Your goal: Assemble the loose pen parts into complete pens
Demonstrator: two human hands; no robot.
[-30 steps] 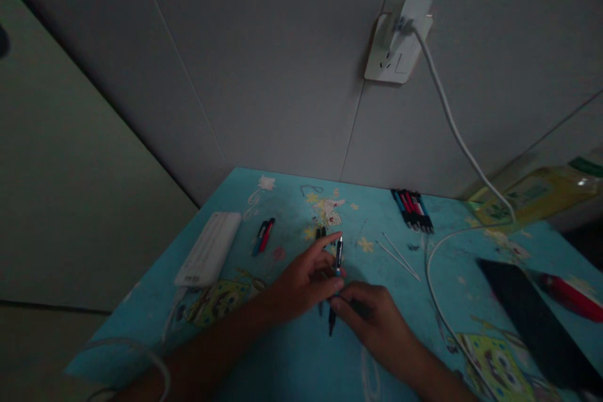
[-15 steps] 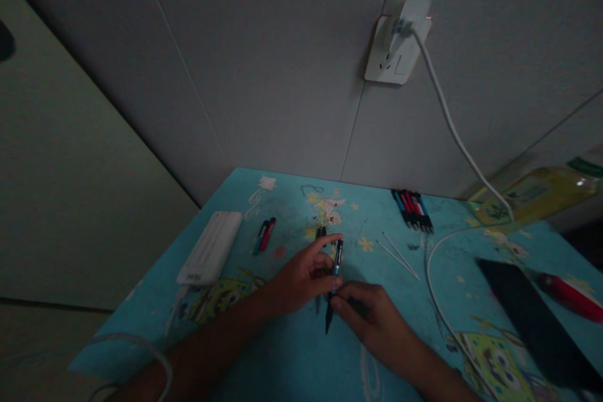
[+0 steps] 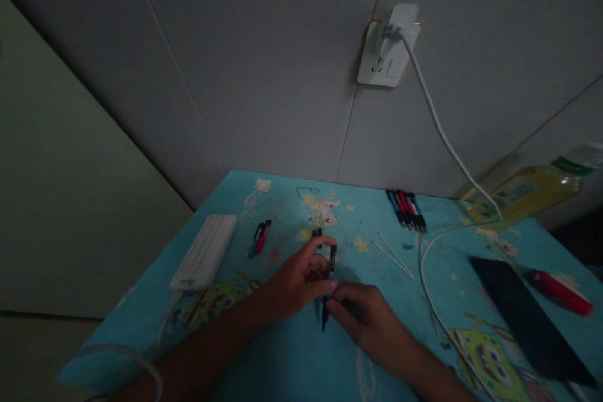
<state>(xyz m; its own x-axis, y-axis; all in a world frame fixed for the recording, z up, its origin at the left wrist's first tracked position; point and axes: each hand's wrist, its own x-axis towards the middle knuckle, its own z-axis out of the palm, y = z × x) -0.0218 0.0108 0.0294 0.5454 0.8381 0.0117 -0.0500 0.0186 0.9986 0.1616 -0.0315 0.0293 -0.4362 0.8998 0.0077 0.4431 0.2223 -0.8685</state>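
Note:
A dark pen with a blue section (image 3: pixel 333 257) stands tilted between my hands, its tip pointing down at the table. My left hand (image 3: pixel 299 279) grips the pen's middle, with the index finger reaching over its upper end. Lower down, my right hand (image 3: pixel 365 313) pinches the barrel between thumb and fingers. Just behind my left hand lie dark pen-like pieces (image 3: pixel 317 233), partly covered by it. A blue pen (image 3: pixel 255 240) and a red pen (image 3: pixel 264 237) lie side by side to the left.
A row of several pens (image 3: pixel 406 210) lies at the back right, near two thin white sticks (image 3: pixel 394 255). At left is a white power bank (image 3: pixel 205 251). To the right are a white cable (image 3: pixel 426 276), a black flat piece (image 3: pixel 527 314), a red object (image 3: pixel 560 292) and a yellow-liquid bottle (image 3: pixel 537 188).
The whole view has shifted slightly. Both hands keep hold of the pen, and the left index finger now bends over its top end.

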